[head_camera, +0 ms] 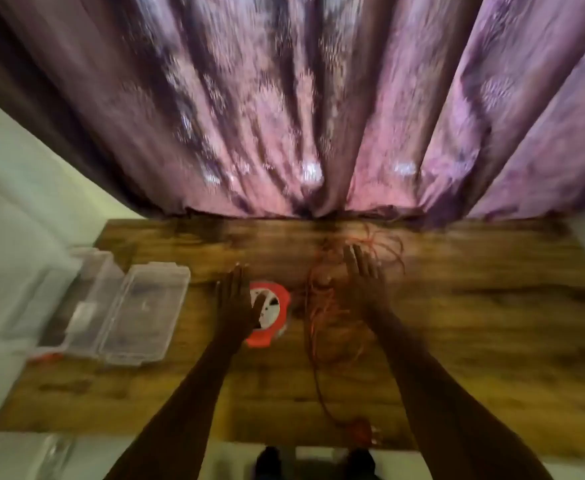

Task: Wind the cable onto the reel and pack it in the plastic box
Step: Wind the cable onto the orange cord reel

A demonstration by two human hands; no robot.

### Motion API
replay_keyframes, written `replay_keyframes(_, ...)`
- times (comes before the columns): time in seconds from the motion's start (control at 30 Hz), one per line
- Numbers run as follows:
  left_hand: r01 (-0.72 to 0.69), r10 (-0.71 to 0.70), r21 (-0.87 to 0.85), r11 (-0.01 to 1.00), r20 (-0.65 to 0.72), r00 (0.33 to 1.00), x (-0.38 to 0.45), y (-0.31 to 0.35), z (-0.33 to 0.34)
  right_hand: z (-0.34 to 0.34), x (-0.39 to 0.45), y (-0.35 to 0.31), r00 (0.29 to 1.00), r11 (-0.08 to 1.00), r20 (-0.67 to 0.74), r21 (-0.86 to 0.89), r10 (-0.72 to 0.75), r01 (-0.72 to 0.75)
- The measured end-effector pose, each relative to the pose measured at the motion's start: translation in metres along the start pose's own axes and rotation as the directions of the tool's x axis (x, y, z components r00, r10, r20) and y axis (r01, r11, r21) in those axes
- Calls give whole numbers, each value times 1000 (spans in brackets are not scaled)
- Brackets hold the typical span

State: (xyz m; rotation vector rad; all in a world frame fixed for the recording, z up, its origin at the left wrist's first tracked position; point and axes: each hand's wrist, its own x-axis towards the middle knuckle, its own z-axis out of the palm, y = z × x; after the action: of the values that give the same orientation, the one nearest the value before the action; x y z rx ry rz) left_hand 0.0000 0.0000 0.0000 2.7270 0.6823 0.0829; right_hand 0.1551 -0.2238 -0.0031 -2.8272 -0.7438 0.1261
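Both forearms are bare, no sleeves showing, and dark shoes [268,460] show at the bottom edge.

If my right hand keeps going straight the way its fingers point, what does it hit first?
Probably the loose loops of the orange cable, heaped just beyond the fingertips of the right hand. Past them hangs the curtain at the table's far edge. The picture is blurred, so the hand's height above the cable is unclear.

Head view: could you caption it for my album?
Open hands, left and right, over orange reel and loose cable; plastic box open.
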Motion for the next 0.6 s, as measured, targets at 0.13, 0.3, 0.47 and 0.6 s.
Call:
replay_keyframes(0.13, 121, -119, -78, 990, 30, 992, -34, -18, 39, 33, -15, -13, 991, 992, -41, 1, -125, 125)
replay_keyframes(0.3, 221, -235, -252, 942, -27, 972, -50, -19, 69, 75, -21, -24, 962, 961, -36, -76, -269, 266)
replay_keyframes(0.47, 173, -213, -356, 918, -77, 974, -27, -27, 88, 104, -7, -10, 988, 982, -19, -107, -156, 153)
replay_keyframes(0.6, 44, -143, -458, 888, -183, 973, 16, -29, 98, 115, 19, 9, 984, 988, -125, -109, -127, 113)
